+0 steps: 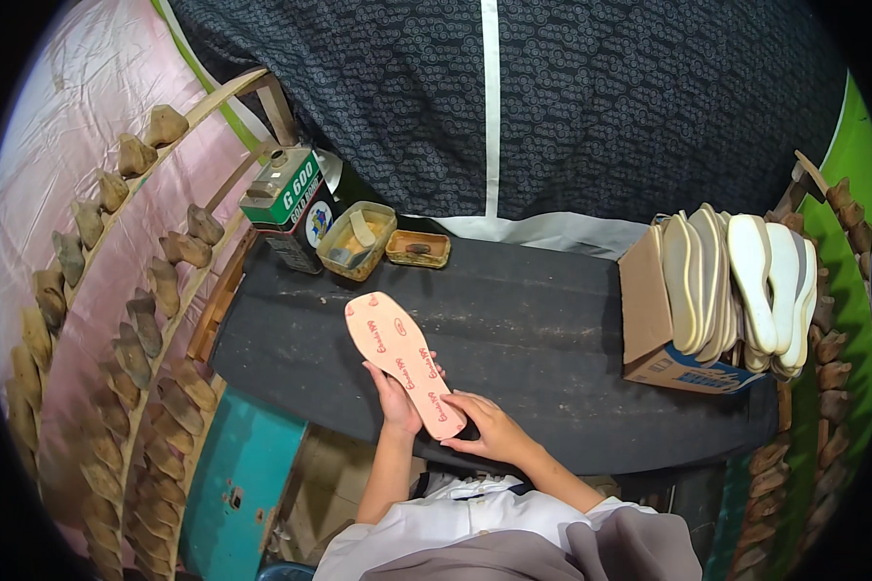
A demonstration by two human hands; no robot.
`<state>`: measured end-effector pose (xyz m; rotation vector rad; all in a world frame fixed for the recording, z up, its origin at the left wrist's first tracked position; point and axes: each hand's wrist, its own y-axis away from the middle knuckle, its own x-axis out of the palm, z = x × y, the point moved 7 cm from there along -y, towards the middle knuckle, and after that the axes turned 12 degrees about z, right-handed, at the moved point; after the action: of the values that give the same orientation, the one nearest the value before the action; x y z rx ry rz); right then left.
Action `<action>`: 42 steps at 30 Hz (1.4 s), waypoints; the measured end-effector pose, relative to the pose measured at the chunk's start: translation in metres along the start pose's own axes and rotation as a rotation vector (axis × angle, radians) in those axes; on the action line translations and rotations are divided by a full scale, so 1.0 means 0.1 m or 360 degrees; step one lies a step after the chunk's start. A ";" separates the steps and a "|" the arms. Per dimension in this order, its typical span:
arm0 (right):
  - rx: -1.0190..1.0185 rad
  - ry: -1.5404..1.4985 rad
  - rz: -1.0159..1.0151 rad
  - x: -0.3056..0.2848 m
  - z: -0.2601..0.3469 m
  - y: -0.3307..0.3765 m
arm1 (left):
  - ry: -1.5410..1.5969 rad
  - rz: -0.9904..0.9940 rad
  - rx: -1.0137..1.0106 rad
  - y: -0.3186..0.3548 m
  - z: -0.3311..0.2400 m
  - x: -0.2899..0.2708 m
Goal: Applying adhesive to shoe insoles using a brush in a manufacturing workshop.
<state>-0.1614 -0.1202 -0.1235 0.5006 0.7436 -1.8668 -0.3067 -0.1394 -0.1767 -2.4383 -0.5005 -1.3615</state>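
Observation:
A pink insole [402, 358] with red printed marks is held up over the near edge of the dark table, its wide toe end pointing away and to the left. My left hand [397, 402] supports it from below and along its left side, with fingertips showing past the right edge. At the narrow heel end, my right hand [486, 427] grips the rim, thumb at the bottom and fingers on the upper side. Part of my left fingers is hidden beneath the insole.
On the dark table [523, 320], a green and black metal can [283, 198] stands far left beside a plastic tub [358, 242] and a small basket-like tray [419, 249]. A cardboard box [646, 305] at right holds several pale soles [751, 281]. Racks of wooden shoe lasts [140, 320] flank both sides.

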 end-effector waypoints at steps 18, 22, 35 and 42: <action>0.0329 0.0482 -0.1119 -0.44 -0.89 -1.95 | -0.0145 0.0173 -0.0565 -0.53 -0.36 -0.82; 0.0317 0.0727 -0.1133 -0.49 -0.97 -2.24 | -0.0121 0.0176 -0.0560 -0.47 -0.35 -0.81; -0.0028 0.0262 -0.0927 -0.61 -0.97 -2.36 | -0.0104 0.0227 -0.0506 -0.48 -0.39 -0.74; -0.0014 0.0345 -0.0837 -0.70 -0.80 -2.33 | -0.0091 0.0196 -0.0521 -0.48 -0.39 -0.74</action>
<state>-0.3480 0.0488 -0.0751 0.5434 1.1078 -2.3147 -0.3935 -0.1244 -0.2161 -2.7197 -0.1436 -1.4197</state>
